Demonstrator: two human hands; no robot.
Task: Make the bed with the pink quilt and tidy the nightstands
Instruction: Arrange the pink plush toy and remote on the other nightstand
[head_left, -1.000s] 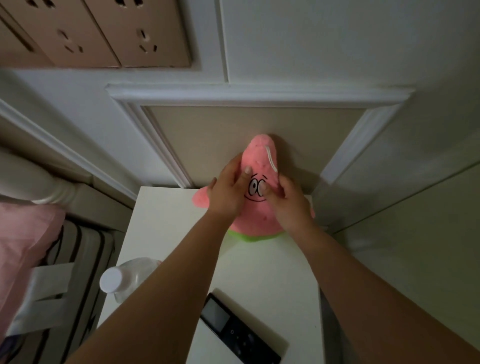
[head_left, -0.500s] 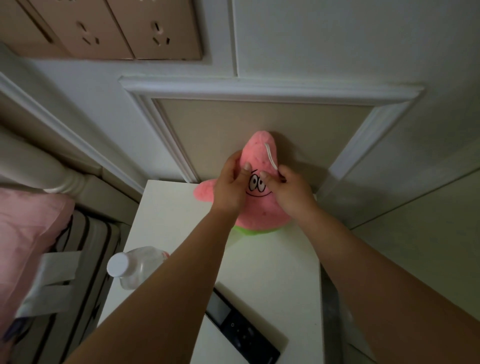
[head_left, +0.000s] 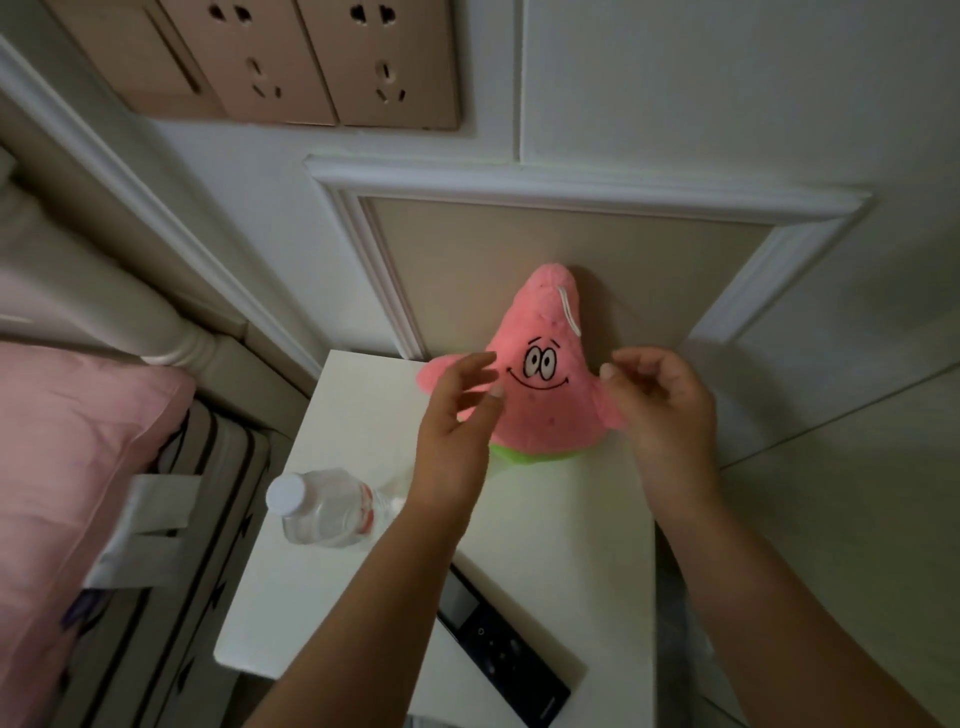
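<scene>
Pink star plush (head_left: 540, 384) stands upright at the back of the white nightstand (head_left: 545, 530), leaning on the beige wall panel (head_left: 519, 249). Left hand (head_left: 460, 410) just left of the plush, fingers straight and spread, holding nothing; can't tell if the fingertips touch it. Right hand (head_left: 660, 400) just right of the plush, fingers loosely curled, empty, beside the plush's arm. Clear water bottle (head_left: 324, 506) stands front-left of the plush, partly behind the left forearm. Black remote (head_left: 501, 654) lies in front of the plush at the nightstand's near edge. Pink quilt (head_left: 67, 457) on the striped mattress (head_left: 208, 519), far left of the plush. Wall sockets (head_left: 322, 62) above.
</scene>
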